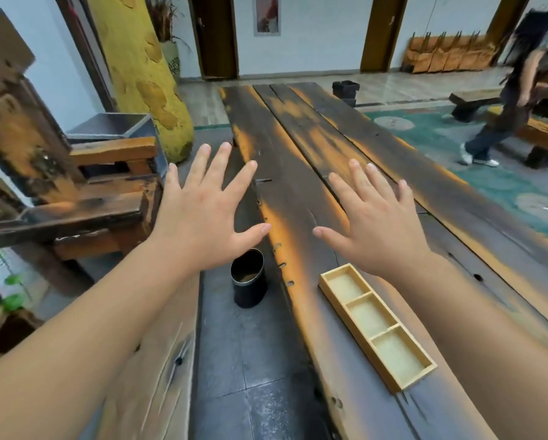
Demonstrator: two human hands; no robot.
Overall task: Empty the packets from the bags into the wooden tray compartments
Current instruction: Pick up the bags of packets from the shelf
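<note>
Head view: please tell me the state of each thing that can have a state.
left hand: open, fingers spread, holding nothing
right hand: open, fingers spread, holding nothing
wooden tray: three compartments, all empty
black canister: upright, no lid on

A three-compartment tray (376,325) lies on the bench (301,173), near right; a canister (248,282) stands just left of it.

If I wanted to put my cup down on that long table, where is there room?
The far planks of the table beyond both spread hands lie bare. Near you, the wooden tray takes the right side; the strip between it and the dark canister is free but narrow.
</note>
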